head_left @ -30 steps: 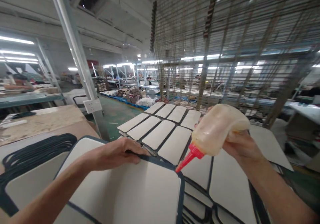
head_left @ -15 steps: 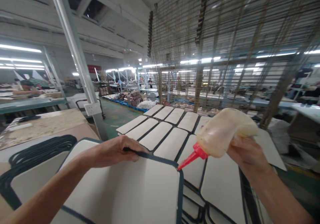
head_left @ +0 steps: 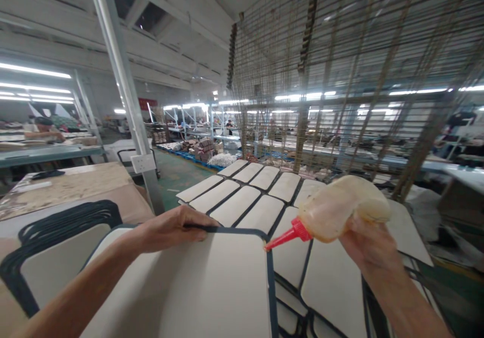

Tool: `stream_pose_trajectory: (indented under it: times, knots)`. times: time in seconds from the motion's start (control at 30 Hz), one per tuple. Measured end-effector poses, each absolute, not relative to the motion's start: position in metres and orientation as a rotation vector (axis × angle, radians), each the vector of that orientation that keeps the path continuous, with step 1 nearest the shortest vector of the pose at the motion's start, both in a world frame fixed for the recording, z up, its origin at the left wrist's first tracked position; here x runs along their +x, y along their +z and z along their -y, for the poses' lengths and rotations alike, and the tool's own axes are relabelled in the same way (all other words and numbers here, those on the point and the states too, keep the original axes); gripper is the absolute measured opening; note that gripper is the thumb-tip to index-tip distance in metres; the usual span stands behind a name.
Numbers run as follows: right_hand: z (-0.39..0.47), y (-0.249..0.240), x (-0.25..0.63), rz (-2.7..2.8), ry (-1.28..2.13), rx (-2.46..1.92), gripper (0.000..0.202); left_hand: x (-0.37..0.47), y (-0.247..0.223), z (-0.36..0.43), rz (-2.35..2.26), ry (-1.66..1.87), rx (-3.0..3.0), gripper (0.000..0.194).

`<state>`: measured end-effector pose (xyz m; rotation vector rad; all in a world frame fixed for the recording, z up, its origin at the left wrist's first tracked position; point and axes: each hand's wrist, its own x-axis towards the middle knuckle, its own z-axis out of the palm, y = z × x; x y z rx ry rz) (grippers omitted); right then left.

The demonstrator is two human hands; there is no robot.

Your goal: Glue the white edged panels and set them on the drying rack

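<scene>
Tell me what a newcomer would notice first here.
Probably the squeeze bottle with its bright red nozzle, tilted in the right hand, tip at the upper right corner of a pale, dark-edged panel. The left hand grips that panel's top edge in the foreground. Beyond it, similar pale panels lie in rows, beneath a large lattice filling the upper right.

1. Table [head_left: 85, 188], near left — stained, pale top; a dark piece [head_left: 48, 175] and a white strip [head_left: 36, 187] lie on it.
2. Green floor [head_left: 170, 177] — a blue base [head_left: 215, 166] rests there, bearing bundles [head_left: 204, 149] and a white heap [head_left: 222, 159].
3. Panels [head_left: 236, 204] stand stacked in rows; their support is hidden.
</scene>
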<state>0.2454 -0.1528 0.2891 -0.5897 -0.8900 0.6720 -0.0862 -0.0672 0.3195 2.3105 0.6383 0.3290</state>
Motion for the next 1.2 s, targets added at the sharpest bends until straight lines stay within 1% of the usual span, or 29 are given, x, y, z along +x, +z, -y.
stream_pose_trajectory:
  times: [0.13,0.37,0.67,0.83,1.07,1.2]
  knots:
    - [0.154,0.286,0.241,0.878,0.677,-0.627,0.040,-0.089,0.317,0.066,-0.624,0.307,2.162,0.038]
    - [0.157,0.278,0.236,0.934,0.758,-0.635,0.052,-0.095,0.310,0.065,-0.611,0.344,1.890,0.034]
    - [0.154,0.262,0.237,1.037,0.858,-0.609,0.047,-0.115,0.294,0.055,-0.736,0.411,1.661,0.036]
    - [0.153,0.257,0.233,1.065,0.884,-0.629,0.055,-0.124,0.291,0.055,-0.746,0.433,1.546,0.034]
    - [0.149,0.256,0.219,0.914,0.780,-0.644,0.063,-0.142,0.273,0.043,-0.828,0.587,1.434,0.032]
    - [0.147,0.254,0.210,0.840,0.645,-0.619,0.058,-0.146,0.258,0.037,-0.845,0.666,1.334,0.036]
